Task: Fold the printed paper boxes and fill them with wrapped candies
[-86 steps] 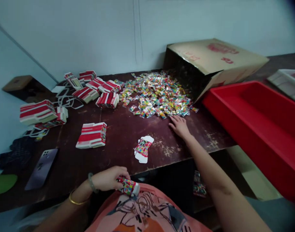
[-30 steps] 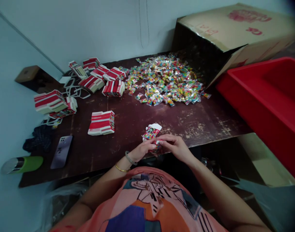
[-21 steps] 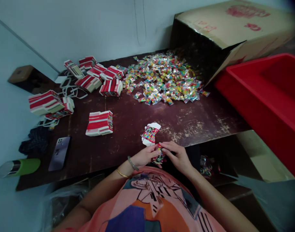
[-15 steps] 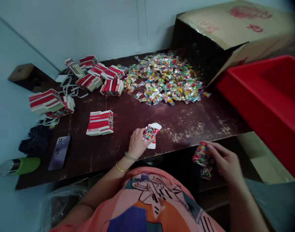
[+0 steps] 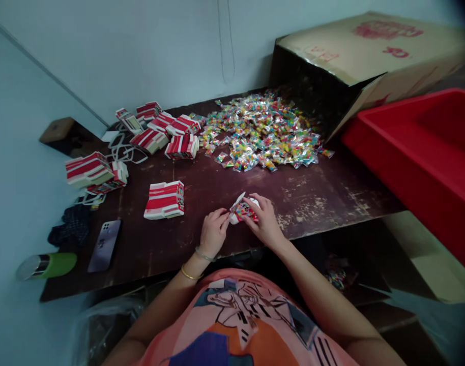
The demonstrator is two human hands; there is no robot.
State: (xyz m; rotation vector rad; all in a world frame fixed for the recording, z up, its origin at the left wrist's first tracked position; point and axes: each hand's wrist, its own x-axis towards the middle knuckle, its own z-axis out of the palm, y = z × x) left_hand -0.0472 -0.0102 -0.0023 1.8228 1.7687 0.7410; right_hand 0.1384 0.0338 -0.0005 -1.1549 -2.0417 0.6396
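Observation:
Both my hands meet over a small flat printed carton (image 5: 243, 209) near the front edge of the dark wooden table (image 5: 316, 193). My left hand (image 5: 212, 235) pinches its left end. My right hand (image 5: 263, 221) grips its right side, fingers curled over it. A stack of red-and-white flat cartons (image 5: 164, 200) lies just left of my hands. A heap of colourful candy packets (image 5: 260, 132) spreads across the far middle of the table.
A large cardboard box (image 5: 354, 61) lies on its side behind the candy. A red plastic tray (image 5: 423, 152) sits at the right. More carton stacks (image 5: 88, 170) line the left, with a phone (image 5: 105, 245), a green bottle (image 5: 47, 265) and a dark glove (image 5: 69, 230).
My right hand carried a filled carton down to the right below the table, then came back empty. Both hands now hold the flat carton that lay on the table.

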